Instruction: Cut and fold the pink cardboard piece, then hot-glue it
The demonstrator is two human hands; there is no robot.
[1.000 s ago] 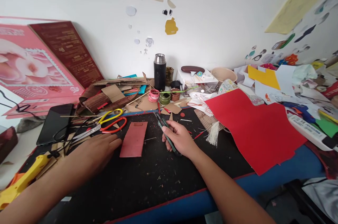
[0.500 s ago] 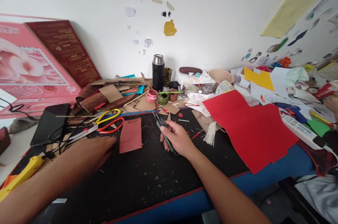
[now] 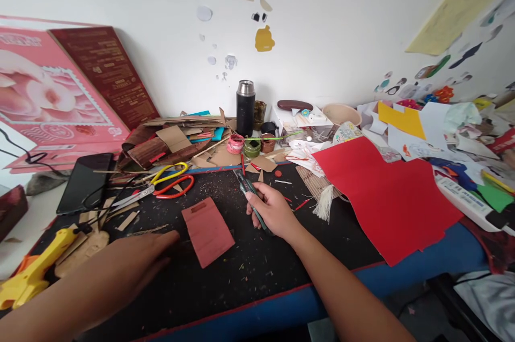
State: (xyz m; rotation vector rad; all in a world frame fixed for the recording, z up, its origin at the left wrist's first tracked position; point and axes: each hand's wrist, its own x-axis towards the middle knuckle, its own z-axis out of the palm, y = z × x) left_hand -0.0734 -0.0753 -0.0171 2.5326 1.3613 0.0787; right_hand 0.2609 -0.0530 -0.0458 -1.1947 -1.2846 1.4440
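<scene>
My right hand (image 3: 270,208) is closed around a dark green utility knife (image 3: 254,200), whose tip points away from me to the upper left. To its left a flat reddish card (image 3: 208,233) lies tilted on the black work mat (image 3: 257,272); a small darker strip shows near its far end. My left hand (image 3: 147,256) is just left of the card, palm down and apart from it, with its fingers stretched out and slightly blurred. Beyond that hand lie scissors (image 3: 153,188) with one yellow and one red handle.
A yellow glue gun (image 3: 36,272) and a black phone (image 3: 85,183) lie at the left. Cardboard scraps (image 3: 174,139), paint pots (image 3: 252,147) and a black flask (image 3: 245,111) stand along the wall. A large red sheet (image 3: 382,191) covers the right side, overhanging the table edge.
The reddish card has come nearer to me and turned at an angle. My left hand has moved back toward me. My right hand keeps its hold on the knife; the view has shifted slightly.
</scene>
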